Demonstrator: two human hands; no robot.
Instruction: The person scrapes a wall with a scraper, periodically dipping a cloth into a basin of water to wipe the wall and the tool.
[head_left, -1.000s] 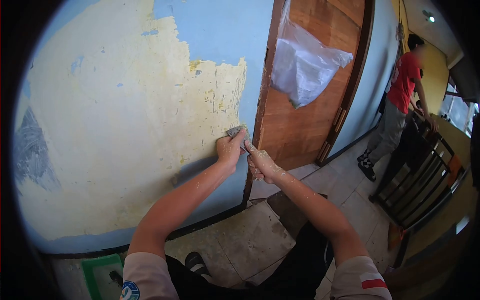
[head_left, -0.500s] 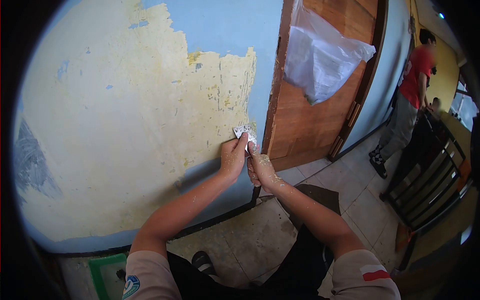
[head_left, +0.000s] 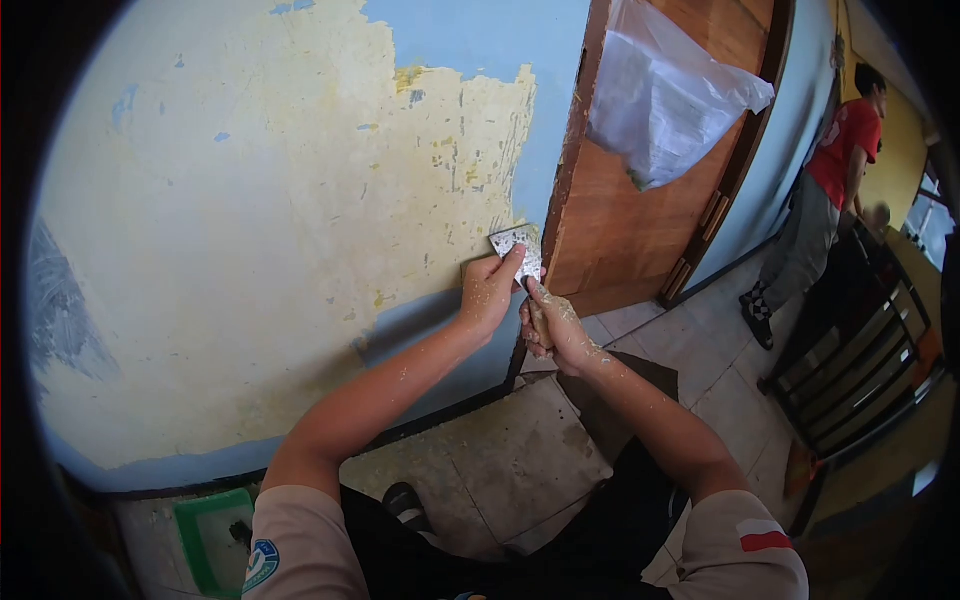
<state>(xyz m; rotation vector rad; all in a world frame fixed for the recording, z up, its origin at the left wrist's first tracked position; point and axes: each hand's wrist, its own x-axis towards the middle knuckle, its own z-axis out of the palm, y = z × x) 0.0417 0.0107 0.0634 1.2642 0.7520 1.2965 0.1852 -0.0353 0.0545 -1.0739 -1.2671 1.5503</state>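
A metal scraper (head_left: 519, 249), its blade speckled with paint flakes, lies against the wall (head_left: 260, 220) where the bare cream patch meets the blue paint. My right hand (head_left: 556, 325) is wrapped round its handle, with crumbs of paint on the skin. The thumb of my left hand (head_left: 491, 288) presses on the blade's face, and its other fingers are partly hidden behind the blade. Both hands are close together, just left of the wooden door frame (head_left: 566, 190).
A wooden door (head_left: 640, 230) carries a white plastic bag (head_left: 665, 105). A person in a red shirt (head_left: 848, 140) stands at the right beside a black slatted rack (head_left: 850, 370). On the floor are a green tray (head_left: 190, 545) and a dark mat (head_left: 640, 385).
The view has shifted, so wall and door sit differently in it. The scraper's blade now shows its flat face more fully, with both hands still on the tool. The person in red has straightened up.
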